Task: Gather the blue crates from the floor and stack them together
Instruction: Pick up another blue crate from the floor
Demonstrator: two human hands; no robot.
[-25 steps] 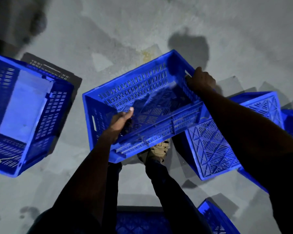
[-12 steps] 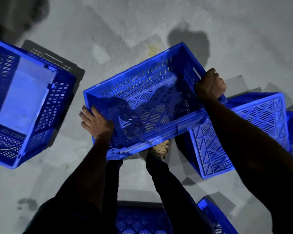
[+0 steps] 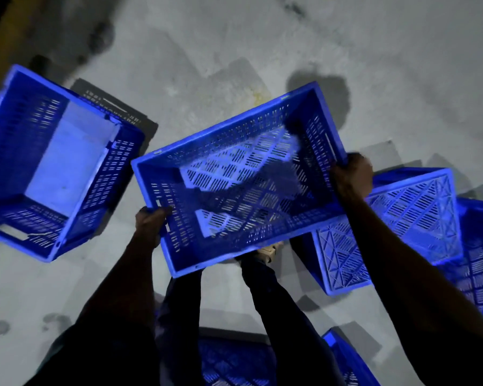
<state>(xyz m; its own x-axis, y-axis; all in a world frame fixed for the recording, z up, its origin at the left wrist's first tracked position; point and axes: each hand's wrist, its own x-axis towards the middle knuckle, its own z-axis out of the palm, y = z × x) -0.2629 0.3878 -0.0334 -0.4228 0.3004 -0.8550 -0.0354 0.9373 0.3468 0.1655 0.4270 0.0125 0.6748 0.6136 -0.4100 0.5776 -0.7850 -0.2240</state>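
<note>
Held crate (image 3: 234, 185) now level, mouth up, carried over the feet — a second ago it was tipped on edge. Left hand (image 3: 151, 221) has shifted from the long wall to the short end, fingers clenched on the rim; right hand (image 3: 351, 176) stays clamped on the far end. Open crate (image 3: 53, 162) on the floor to the left looks the likely stacking base — upturned crate (image 3: 396, 232) waits at right.

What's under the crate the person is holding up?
Under the held crate you can see a shoe, grey floor and part of another crate. The rest is covered.
</note>
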